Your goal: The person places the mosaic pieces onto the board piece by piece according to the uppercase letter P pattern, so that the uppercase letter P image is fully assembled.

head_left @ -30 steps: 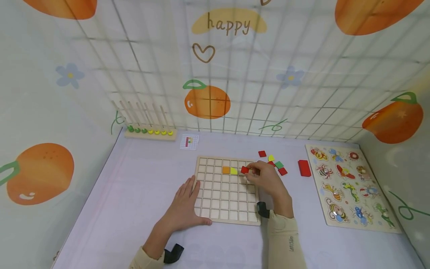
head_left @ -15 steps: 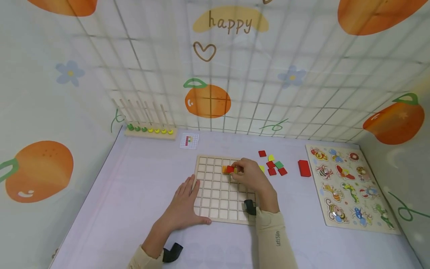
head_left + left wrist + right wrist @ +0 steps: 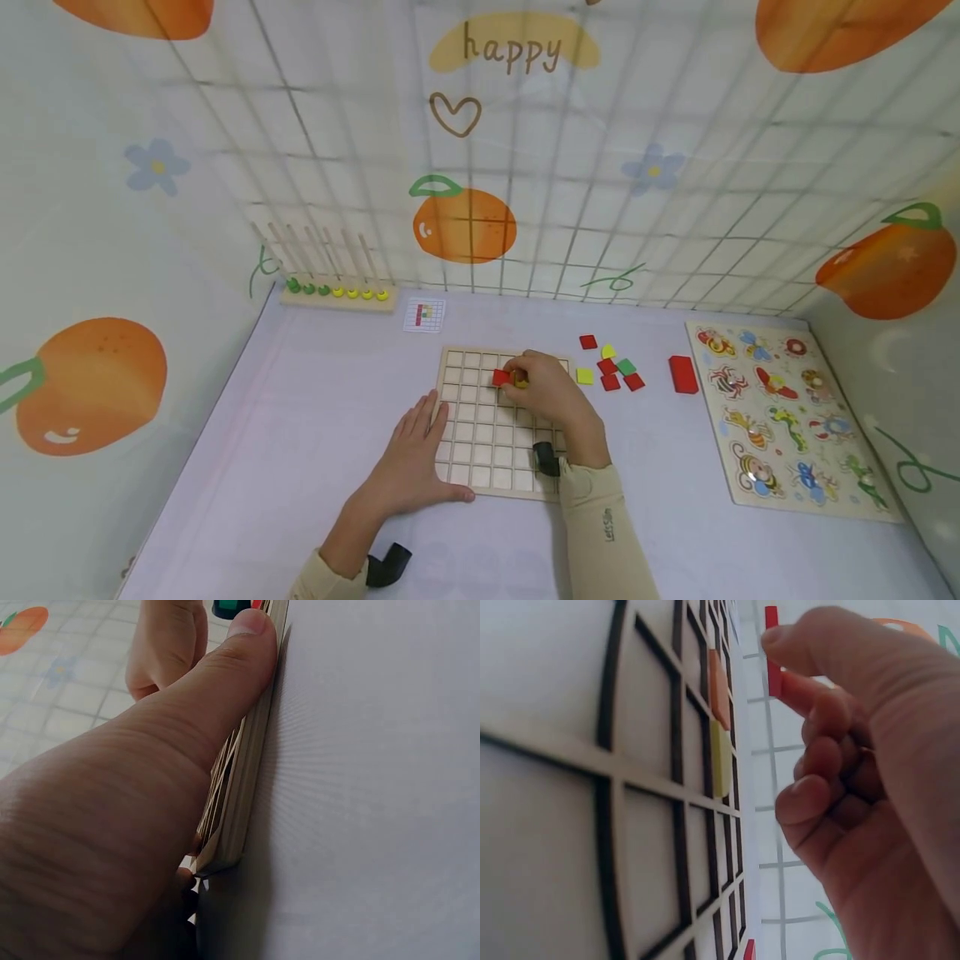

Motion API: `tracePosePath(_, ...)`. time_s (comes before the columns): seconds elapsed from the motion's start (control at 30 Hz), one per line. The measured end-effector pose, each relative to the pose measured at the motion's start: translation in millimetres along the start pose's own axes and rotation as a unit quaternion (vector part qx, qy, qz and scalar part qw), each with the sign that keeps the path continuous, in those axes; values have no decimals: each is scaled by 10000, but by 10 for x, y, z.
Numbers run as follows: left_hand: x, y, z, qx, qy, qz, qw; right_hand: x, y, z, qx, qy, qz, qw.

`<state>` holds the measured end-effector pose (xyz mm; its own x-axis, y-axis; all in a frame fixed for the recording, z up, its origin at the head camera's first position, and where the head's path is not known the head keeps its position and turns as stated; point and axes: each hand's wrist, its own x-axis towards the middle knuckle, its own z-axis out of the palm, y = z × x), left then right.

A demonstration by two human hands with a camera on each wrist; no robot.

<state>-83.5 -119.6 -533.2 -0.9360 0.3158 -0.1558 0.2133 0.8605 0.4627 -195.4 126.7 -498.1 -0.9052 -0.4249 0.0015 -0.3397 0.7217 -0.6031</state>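
Head view: a red tile (image 3: 501, 378) is pinched between the thumb and index finger of the right hand (image 3: 551, 387) and is held over the upper part of a gridded wooden board (image 3: 483, 433). From the right wrist, the red tile is seen apart from the grid, in which an orange tile (image 3: 719, 690) and a yellow tile (image 3: 721, 759) are set side by side. The left hand (image 3: 408, 467) is spread, its fingers extended at the board's left edge and its thumb rested on the near edge. To the right, loose tiles (image 3: 611, 382) in red, yellow and green are scattered on the surface (image 3: 285, 433), near a red block (image 3: 683, 375) and a puzzle board (image 3: 813, 505). Behind the gridded board, a small patterned card (image 3: 424, 316) is placed beside a bead rack (image 3: 337, 303).
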Motion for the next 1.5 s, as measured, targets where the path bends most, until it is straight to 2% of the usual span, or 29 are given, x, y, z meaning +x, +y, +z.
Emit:
tracePosePath(0.5, 3, 11, -3, 20, 49, 41, 10000, 66, -61, 72, -219, -51, -113, 9997)
tracePosePath(0.8, -19, 5, -24, -10, 47, 30, 10000, 133, -121, 119, -292, -159, -21, 9994)
tracePosePath(1.07, -9, 7, -23, -96, 2, 37, 9999, 163, -143, 134, -397, -132, 229, 9989)
tracePosePath(1.3, 3, 0, -3, -11, 34, 36, 10000, 193, -150, 155, -488, -151, 135, 9986)
tracePosePath(1.5, -1, 2, 1, -5, 48, 20, 10000, 204, -156, 175, -574, -128, 264, 9979)
